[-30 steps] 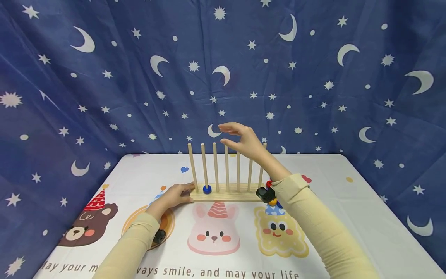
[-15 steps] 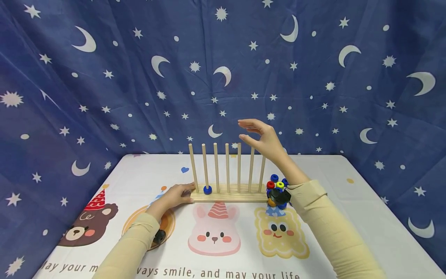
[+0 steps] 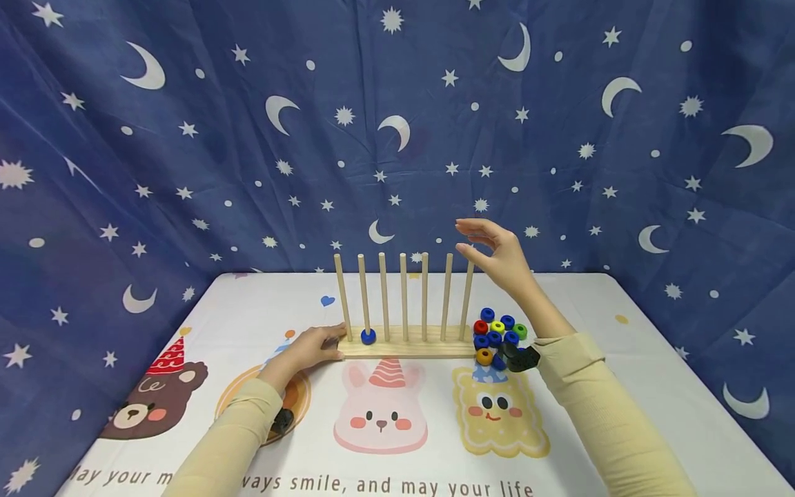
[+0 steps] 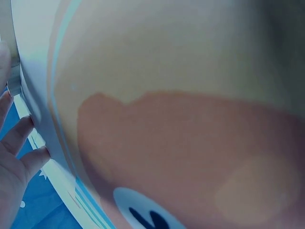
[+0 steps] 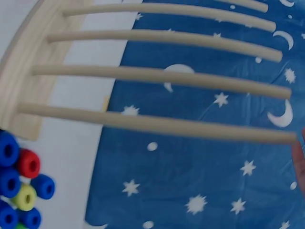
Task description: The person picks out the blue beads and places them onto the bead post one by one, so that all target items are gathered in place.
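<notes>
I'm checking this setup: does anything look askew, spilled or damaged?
Nothing stands out: the loose rings sit grouped beside the wooden base, one blue ring sits low on its peg, and no damage shows.

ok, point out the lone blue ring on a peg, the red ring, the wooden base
Lone blue ring (image 3: 368, 339), head view, its front side.
Red ring (image 5: 24, 164), right wrist view, its side wall.
Wooden base (image 3: 396, 344), head view, its top face.

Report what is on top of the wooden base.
Seven pegs stand on the wooden base, with a blue ring around the second peg from the left. The ring hides that peg's foot; the left hand covers part of the base's left end.
</notes>
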`<state>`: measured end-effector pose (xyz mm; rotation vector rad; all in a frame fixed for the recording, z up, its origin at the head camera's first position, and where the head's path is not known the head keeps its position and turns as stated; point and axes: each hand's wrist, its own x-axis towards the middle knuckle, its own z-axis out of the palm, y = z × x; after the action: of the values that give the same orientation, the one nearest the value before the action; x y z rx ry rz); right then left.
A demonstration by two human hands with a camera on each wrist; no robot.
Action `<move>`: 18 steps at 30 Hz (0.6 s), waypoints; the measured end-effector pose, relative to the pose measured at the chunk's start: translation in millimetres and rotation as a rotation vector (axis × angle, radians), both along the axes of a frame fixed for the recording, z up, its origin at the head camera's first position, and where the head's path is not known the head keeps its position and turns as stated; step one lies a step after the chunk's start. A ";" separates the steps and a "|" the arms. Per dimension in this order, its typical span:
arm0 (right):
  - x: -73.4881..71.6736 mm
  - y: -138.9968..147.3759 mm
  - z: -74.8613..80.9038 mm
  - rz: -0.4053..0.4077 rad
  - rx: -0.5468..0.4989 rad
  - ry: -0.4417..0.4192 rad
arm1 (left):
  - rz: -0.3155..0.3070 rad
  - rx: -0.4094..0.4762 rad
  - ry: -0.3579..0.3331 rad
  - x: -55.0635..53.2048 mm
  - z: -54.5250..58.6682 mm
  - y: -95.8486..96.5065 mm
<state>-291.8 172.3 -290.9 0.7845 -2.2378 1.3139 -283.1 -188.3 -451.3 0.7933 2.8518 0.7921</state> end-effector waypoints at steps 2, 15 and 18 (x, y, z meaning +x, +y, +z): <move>-1.1 5.9 -6.6 -0.010 -0.024 -0.012 | -0.003 -0.002 0.002 0.0 0.7 -1.1; 7.6 45.2 -39.0 -0.048 -0.071 -0.066 | 0.010 -0.025 -0.001 1.9 -0.1 -1.7; 8.6 53.4 -47.1 -0.063 -0.044 -0.081 | 0.010 -0.030 -0.003 0.5 -0.7 -2.0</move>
<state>-283.2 225.7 -338.0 0.6503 -2.2678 1.3829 -282.6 -190.3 -452.0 0.7747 2.8602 0.7490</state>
